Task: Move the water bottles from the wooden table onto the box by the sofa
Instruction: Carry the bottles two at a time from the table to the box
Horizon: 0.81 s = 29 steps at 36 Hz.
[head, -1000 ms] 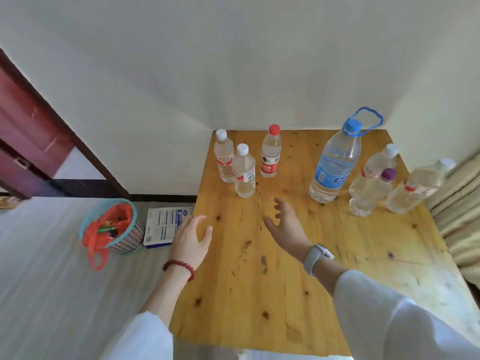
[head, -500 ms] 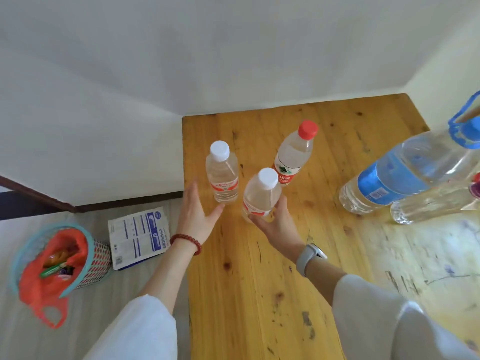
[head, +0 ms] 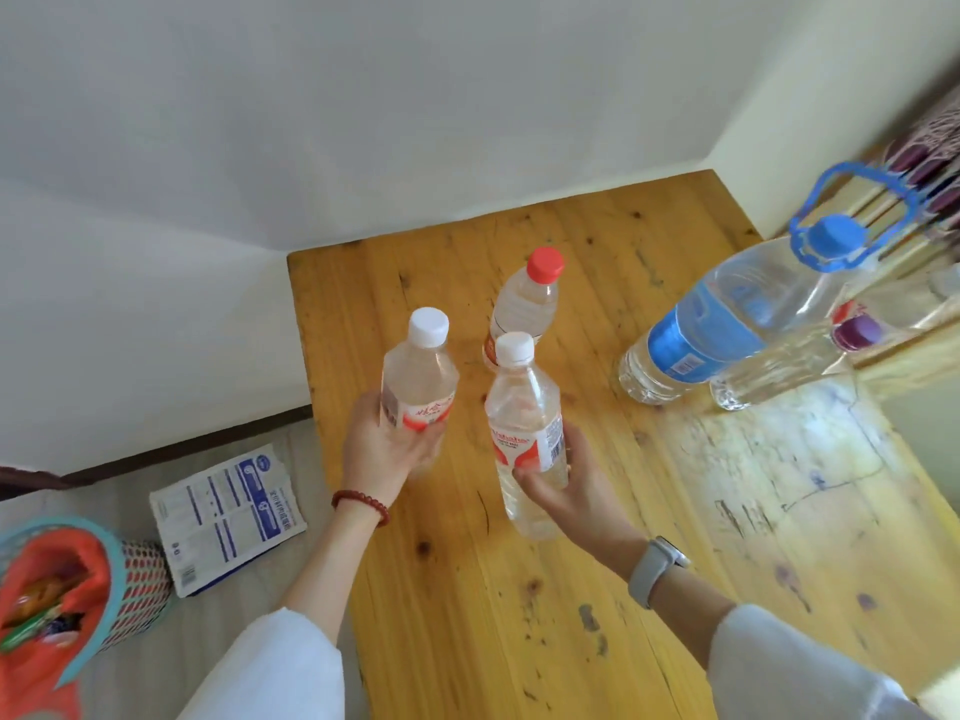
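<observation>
Now that both reaches have landed, the left hand (head: 384, 449) is gripping one small bottle (head: 418, 379) and the right hand (head: 563, 491) is gripping another bottle (head: 527, 433), lifting them off the table (head: 519, 615), leaving the red-capped bottle (head: 524, 304) at 12 o'clock.

Basket (head: 140, 589) cut off at left edge

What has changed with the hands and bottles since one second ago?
Both hands reached forward: the left hand now grips one white-capped bottle, the right hand the other, apparently raised. The red-capped bottle and large blue-capped bottle stayed standing.
</observation>
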Available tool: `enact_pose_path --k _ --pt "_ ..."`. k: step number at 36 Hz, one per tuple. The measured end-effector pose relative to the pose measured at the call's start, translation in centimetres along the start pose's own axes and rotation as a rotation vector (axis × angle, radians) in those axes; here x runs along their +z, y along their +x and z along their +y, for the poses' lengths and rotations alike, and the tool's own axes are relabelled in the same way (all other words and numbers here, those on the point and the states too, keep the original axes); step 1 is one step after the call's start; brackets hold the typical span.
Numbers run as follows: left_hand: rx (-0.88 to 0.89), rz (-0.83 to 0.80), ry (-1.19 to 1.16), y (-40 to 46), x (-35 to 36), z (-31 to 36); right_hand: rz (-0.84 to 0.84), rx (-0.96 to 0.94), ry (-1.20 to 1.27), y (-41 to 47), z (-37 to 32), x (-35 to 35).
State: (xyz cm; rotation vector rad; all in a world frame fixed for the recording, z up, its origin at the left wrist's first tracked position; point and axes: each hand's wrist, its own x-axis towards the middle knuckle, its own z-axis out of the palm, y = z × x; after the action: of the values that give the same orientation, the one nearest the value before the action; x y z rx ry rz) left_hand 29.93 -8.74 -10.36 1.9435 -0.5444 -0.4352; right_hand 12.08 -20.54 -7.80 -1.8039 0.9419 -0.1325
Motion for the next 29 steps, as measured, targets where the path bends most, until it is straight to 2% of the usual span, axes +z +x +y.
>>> enact_pose_path --k 6,14,22,29 --pt "-0.052 -0.136 -0.09 -6.5 2.7 2.2 0.072 0.034 -0.087 -5.4 0.8 -3.7" --pt "0.006 -0.381 -0.056 -16.5 9.7 8.1 0.255 0.152 -0.152 -17.4 5.3 -10.2" --pt "0.112 -0.667 0.053 -31.2 20.4 14.5 0.587 0.354 -0.101 -34.9 14.2 -17.7" --pt "0.291 -0.956 0.136 -49.0 30.3 19.7 0.837 0.557 -0.031 -53.5 22.9 -22.8"
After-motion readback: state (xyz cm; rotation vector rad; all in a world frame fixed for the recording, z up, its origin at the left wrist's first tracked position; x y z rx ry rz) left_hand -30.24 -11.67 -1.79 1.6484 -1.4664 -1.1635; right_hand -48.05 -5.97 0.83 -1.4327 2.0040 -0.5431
